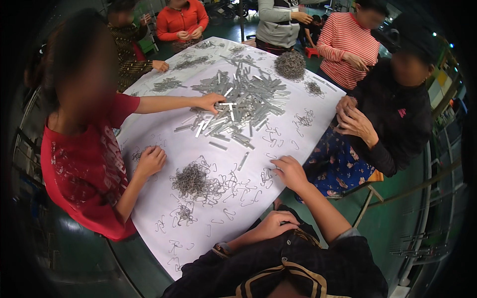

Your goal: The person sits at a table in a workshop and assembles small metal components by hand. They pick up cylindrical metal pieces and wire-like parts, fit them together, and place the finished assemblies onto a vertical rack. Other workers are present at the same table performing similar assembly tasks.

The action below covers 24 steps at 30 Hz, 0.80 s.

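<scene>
My right hand [291, 174] reaches over the white table [159, 119] near its right edge. Its fingers are apart, with nothing visible in them. Beside its fingertips lies a little group of bent wire hooks [266, 177]. My left hand [276, 223] rests at the near edge, fingers stretched out and lying flat, holding nothing I can see. In front of me sits a dense heap of wire hooks [191, 180], with loose hooks [243, 191] scattered to its right. A single flat metal strip [243, 161] lies beyond my right hand.
A large pile of metal strips [243, 99] covers the table's middle. At left, a person in a red shirt [82, 174] reaches a hand [211, 102] into it. Another person in black [397, 109] sits at right. A tall hook heap [290, 65] stands at the far right; several more people line the far side.
</scene>
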Tool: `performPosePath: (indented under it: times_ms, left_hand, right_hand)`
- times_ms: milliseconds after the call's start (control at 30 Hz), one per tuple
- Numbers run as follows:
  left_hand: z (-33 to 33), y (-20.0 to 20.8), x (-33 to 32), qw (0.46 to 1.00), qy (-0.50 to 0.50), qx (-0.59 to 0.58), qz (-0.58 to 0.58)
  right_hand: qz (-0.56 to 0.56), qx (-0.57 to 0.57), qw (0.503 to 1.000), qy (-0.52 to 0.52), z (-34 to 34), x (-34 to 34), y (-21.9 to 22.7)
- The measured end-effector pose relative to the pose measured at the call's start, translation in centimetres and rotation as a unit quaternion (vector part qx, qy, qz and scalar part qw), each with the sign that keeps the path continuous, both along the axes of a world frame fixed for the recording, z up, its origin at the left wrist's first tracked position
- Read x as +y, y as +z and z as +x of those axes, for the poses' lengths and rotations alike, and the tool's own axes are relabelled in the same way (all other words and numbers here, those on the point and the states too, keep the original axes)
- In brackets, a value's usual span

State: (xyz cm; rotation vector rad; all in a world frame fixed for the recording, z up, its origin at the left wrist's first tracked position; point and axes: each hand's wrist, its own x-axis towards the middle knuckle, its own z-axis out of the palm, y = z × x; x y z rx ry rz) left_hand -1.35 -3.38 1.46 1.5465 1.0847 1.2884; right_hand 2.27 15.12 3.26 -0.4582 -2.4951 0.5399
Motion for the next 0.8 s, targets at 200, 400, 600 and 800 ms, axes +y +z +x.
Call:
performPosePath:
  times_ms: [200, 400, 600, 800]
  left_hand:
    - [-1.5, -0.6, -0.8, 1.0, 0.025, 0.005, 0.005]
    - [-2.3, -0.6, -0.9, 0.999, 0.046, -0.002, -0.016]
    - [-2.0, 0.0, -0.3, 0.998, 0.06, -0.011, -0.004]
    - [-1.3, 0.8, 0.3, 0.998, 0.058, -0.032, -0.008]
  right_hand:
    - [0.165, -0.077, 0.974, 0.135, -9.8, -0.2, -3.3]
    - [0.164, -0.182, 0.963, 0.107, -11.1, 0.1, -3.5]
    - [-0.104, 0.0, 0.995, 0.002, -6.6, -0.3, -0.1]
    - [-0.599, 0.101, 0.794, 0.016, 2.7, -1.2, 0.5]
